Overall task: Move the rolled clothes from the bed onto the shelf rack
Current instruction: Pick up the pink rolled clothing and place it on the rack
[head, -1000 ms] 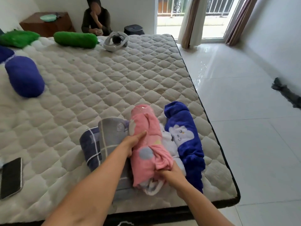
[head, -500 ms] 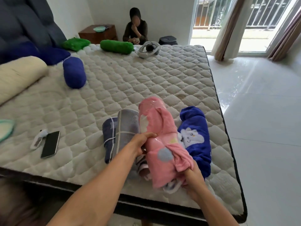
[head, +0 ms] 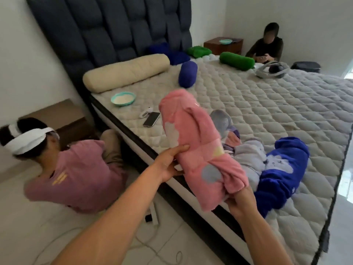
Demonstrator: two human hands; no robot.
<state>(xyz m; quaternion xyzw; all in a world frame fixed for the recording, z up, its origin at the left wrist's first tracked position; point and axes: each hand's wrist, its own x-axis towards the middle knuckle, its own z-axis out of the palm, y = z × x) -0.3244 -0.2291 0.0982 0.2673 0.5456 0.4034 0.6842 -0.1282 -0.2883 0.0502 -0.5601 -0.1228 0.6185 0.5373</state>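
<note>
While both hands' grips clasp one pink roll [head: 198, 150], left hand [head: 170, 163], right hand [head: 238, 201], two rolls on bed [head: 286, 104].

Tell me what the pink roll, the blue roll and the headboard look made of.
Pink roll: soft, matte fleece-like fabric, judging by its fuzzy nap and limp folds; both hands grip it. Blue roll: plush fleece, with a deep fuzzy pile and pale printed shapes. Headboard: dark woven upholstery over padding, tufted into puffy blocks; exact cloth unclear.

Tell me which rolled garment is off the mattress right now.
The pink roll: left hand grips its side, right hand its near end. The dark blue roll and pale grey roll lie on the mattress.
</note>
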